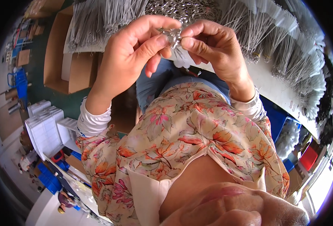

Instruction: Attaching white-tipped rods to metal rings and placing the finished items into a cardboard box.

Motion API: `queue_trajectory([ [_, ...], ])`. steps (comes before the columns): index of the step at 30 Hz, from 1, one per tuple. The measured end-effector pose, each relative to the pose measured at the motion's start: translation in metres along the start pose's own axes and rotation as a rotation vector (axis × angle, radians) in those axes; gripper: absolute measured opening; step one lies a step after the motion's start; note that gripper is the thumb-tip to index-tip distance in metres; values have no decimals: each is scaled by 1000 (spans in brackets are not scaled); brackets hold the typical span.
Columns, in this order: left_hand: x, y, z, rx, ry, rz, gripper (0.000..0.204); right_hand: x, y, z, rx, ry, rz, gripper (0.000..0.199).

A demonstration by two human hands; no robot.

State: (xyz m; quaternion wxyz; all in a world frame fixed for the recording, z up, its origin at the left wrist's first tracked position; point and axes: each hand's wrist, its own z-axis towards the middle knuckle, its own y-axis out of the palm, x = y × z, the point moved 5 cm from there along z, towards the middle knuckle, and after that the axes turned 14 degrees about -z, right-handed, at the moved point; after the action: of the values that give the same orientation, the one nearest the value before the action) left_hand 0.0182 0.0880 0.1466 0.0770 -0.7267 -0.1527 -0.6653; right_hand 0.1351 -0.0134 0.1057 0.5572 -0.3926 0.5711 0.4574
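My left hand (pixel 138 49) is raised over the near edge of the table, its thumb and fingers closed on a small cluster of shiny metal rings (pixel 173 37). Thin wire ends seem to stick out below the cluster. My right hand (pixel 211 47) meets it from the right, thumb and forefinger pinched at the cluster's edge. Fingertips hide exactly what that pinch holds. Just beyond both hands lies a heap of similar metal rings (pixel 185 10). Thin wire-stemmed brushes with pale bristles (pixel 264 32) lie in bundles to the right, and more grey wire stems (pixel 95 26) lie to the left.
A white tabletop (pixel 266 77) runs along the far side and curves down to the right. An open cardboard box (pixel 72 69) stands at the left, above a green floor. White plastic crates (pixel 46 128) are lower left. Another person (pixel 64 201) is far off at lower left.
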Motion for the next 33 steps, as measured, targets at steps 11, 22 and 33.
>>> queue_trajectory([
  [11,-27,-41,-46,466,568,-470,19,25,75,34,15,-306,-25,16],
  [22,-161,-109,-103,377,-76,605,12,126,38,1,-88,352,-350,13],
  [33,-488,-91,-274,397,-889,719,26,138,40,5,-190,448,-337,13],
])
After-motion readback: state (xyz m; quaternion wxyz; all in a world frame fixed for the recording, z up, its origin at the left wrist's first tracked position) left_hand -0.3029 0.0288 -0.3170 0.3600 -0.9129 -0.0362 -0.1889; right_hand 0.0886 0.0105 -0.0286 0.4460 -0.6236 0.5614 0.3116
